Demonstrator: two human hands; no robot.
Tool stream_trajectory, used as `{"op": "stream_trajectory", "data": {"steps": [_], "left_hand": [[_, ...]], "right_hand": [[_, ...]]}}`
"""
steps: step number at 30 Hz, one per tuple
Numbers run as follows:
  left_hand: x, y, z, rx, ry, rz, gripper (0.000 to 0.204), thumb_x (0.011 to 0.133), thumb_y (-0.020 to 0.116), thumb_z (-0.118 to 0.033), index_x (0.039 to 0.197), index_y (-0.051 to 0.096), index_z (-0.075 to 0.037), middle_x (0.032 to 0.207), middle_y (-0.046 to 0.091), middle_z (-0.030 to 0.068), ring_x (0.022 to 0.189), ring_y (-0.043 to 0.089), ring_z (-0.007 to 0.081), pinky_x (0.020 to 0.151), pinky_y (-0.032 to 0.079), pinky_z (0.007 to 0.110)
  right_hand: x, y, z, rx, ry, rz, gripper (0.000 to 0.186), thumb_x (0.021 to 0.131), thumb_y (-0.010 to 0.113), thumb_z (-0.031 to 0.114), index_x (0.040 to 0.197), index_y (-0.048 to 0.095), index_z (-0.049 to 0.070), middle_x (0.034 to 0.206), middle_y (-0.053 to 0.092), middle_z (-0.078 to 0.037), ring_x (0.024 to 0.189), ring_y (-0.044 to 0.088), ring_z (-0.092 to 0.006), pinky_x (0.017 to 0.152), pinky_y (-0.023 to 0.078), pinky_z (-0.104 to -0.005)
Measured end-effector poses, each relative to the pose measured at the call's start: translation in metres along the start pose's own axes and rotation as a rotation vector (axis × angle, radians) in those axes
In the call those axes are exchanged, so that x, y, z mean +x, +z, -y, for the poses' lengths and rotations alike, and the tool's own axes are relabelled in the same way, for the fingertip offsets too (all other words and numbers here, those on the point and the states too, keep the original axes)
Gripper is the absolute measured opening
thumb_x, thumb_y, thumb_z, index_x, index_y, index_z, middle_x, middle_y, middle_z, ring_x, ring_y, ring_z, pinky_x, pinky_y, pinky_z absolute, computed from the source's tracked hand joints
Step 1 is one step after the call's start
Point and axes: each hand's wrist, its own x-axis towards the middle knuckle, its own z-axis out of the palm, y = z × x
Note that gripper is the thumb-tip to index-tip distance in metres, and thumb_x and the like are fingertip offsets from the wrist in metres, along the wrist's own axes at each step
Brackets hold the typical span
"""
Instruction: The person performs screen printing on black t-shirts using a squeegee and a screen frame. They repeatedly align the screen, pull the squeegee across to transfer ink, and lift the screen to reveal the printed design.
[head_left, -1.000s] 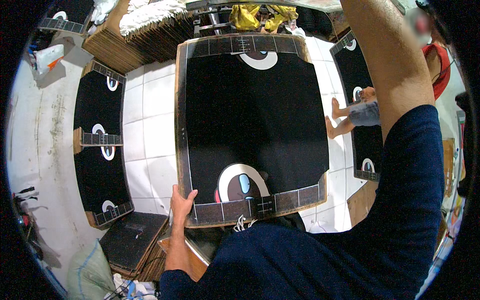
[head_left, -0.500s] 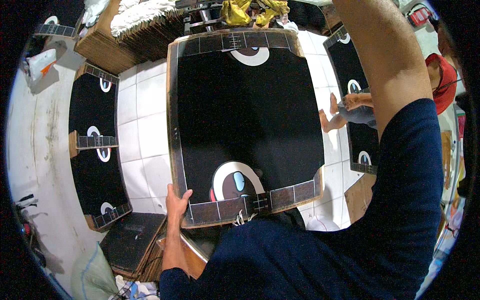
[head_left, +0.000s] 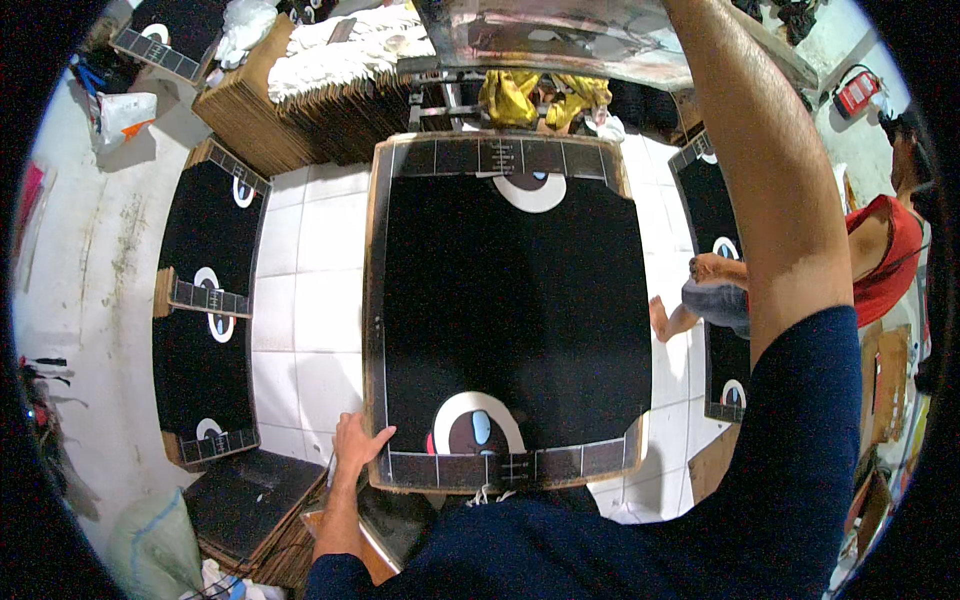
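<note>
Far left: plastic bag (head_left: 125, 120), white with an orange patch; below it, near the lower edge of view, a pale sack (head_left: 155, 538). Then a side row of black cloth (head_left: 203, 375) printed with eyes, laid lengthwise over white floor tiles (head_left: 328, 270). At its near end, a low stack of dark boards (head_left: 250, 495). Farther off, brown sheets (head_left: 320, 130) packed together, white cloth (head_left: 350, 62) on top.

Left hand (head_left: 357, 440) at the near-left corner of the main board (head_left: 410, 473). Thumb on the board's left edge, set apart from the fingers; cannot tell whether the grip closes underneath. Black panel (head_left: 515, 300) lies flat on this board, between its dark gridded end strips: one eye print at the far edge, a larger one at the near edge, left of centre.

Beyond the far edge: yellow cloth (head_left: 510, 97), and a framed panel (head_left: 570, 40). Right forearm (head_left: 780, 160) reaches up past it; right hand out of view, grip unknown. Far right: co-worker in a red top (head_left: 882, 255); red extinguisher (head_left: 857, 92) farther off.
</note>
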Motion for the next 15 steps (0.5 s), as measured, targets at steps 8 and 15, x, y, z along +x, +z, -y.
{"op": "stream_trajectory", "data": {"steps": [8, 15], "left_hand": [[0.153, -0.054, -0.192, -0.062, 0.498, -0.461, 0.095, 0.078, 0.086, -0.045, 0.155, 0.044, -0.007, 0.155, 0.044, 0.0285, 0.142, 0.043, 0.0454, 0.116, 0.038, 0.054], [0.336, -0.052, -0.434, 0.163, 0.542, -0.143, 0.115, 0.071, 0.083, -0.07, 0.164, 0.024, -0.037, 0.17, 0.01, 0.0246, 0.155, 0.01, 0.0522, 0.103, 0.025, 0.088]], "right_hand": [[0.009, -0.001, -0.001, 0.016, -0.052, 0.033, 0.043, 0.087, 0.077, 0.032, 0.127, 0.07, 0.019, 0.128, 0.07, -0.014, 0.123, 0.065, -0.0332, 0.101, 0.052, -0.0451], [0.031, 0.01, -0.004, 0.069, -0.108, 0.005, 0.041, 0.084, 0.075, 0.026, 0.124, 0.073, 0.018, 0.124, 0.073, -0.015, 0.117, 0.069, -0.0334, 0.1, 0.054, -0.0435]]}}
